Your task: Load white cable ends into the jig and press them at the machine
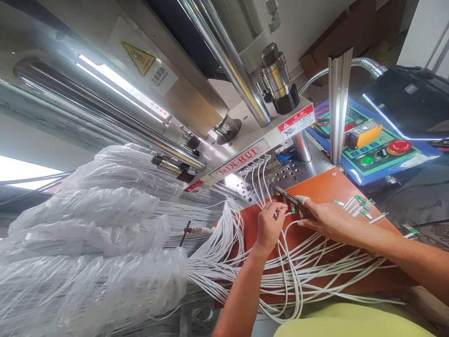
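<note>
My left hand (271, 223) is closed in a pinch on a thin white cable. The cable's end with a small green circuit board (293, 210) sticks out just right of the fingertips. My right hand (321, 217) is closed around a dark, narrow metal bar (293, 196) that slants toward the machine; the thumb wears a pale wrap. Several small green-and-metal ends lie along the bar's near side, partly hidden by the fingers. Long white cables (287, 281) run beneath both wrists across an orange-brown board (322, 187).
Ahead stands a moulding press (242, 157) with steel columns, its lower plate holding several cable ends. Plastic-wrapped cable bundles (105, 276) fill the left side. More green-ended cables (361, 206) lie at right. Beyond is a blue control box (379, 154) with a red stop button.
</note>
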A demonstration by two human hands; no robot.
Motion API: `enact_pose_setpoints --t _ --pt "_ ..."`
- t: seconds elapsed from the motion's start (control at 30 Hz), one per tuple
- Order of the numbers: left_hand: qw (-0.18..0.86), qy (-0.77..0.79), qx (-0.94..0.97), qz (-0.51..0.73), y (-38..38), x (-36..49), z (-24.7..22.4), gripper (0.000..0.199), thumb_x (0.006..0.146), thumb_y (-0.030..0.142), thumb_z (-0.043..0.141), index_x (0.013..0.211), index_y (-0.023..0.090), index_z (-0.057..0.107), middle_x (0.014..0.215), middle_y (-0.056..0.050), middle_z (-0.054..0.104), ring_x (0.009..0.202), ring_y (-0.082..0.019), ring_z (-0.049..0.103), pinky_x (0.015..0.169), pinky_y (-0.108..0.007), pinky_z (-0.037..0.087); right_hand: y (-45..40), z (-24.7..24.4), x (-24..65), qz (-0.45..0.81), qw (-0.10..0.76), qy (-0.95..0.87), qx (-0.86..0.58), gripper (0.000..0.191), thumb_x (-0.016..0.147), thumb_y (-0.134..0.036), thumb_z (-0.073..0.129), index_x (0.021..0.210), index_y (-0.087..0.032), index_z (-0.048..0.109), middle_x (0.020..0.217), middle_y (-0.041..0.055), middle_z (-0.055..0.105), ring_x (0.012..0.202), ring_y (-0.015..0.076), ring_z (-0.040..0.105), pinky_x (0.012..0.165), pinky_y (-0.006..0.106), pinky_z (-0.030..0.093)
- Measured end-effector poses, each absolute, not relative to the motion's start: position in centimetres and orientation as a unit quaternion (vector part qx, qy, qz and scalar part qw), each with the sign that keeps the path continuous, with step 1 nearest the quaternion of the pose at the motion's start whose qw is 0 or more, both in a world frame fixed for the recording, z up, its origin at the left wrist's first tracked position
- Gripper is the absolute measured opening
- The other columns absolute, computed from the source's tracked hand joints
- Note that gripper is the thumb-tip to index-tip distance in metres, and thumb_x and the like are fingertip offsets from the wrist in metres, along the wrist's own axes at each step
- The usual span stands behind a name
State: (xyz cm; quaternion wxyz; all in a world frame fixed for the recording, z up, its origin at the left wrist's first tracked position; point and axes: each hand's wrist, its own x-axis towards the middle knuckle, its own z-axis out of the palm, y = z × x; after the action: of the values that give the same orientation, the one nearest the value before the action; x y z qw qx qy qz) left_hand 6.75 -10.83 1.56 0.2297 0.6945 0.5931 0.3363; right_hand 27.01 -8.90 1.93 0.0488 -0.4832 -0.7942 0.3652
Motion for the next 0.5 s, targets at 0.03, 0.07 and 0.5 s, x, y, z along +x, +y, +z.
enact_pose_setpoints --t 0.03,0.07,0.5 --pt "0.231 0.589 0.7 0.332 -10.79 6.76 1.51 0.014 0.087 0.017 0.058 0.09 0.02 0.071 0.089 -0.005 0.072 0.086 -0.017 0.066 0.083 -0.03 0.051 -8.91 1.92 27.03 0.366 0.05 -0.795 -0.482 0.054 0.092 -0.042 0.045 0.14 -0.018 0.032 0.103 0.0138 0.07 0.095 0.0338 0.067 0.071 0.036 0.043" --pt "0.234 0.586 0.702 0.329 -10.75 6.75 1.48 0.014 0.088 0.017 0.057 0.09 0.02 0.071 0.09 -0.005 0.072 0.087 -0.018 0.066 0.084 -0.031 0.051 -8.92 1.93 27.04 0.368 0.05 -0.794 -0.481 0.054 0.092 -0.041 0.045 0.139 -0.019 0.032 0.103 0.0137 0.07 0.095 0.0337 0.067 0.071 0.036 0.043" --pt "0.243 0.607 0.675 0.341 -10.41 6.71 1.0 0.014 0.088 0.02 0.058 0.091 0.02 0.071 0.089 -0.004 0.072 0.084 -0.017 0.066 0.083 -0.03 0.051 -8.87 1.45 26.84 0.364 0.064 -0.796 -0.48 0.038 0.092 -0.045 0.046 0.121 -0.02 0.043 0.095 0.0089 0.07 0.087 0.032 0.068 0.064 0.034 0.042"
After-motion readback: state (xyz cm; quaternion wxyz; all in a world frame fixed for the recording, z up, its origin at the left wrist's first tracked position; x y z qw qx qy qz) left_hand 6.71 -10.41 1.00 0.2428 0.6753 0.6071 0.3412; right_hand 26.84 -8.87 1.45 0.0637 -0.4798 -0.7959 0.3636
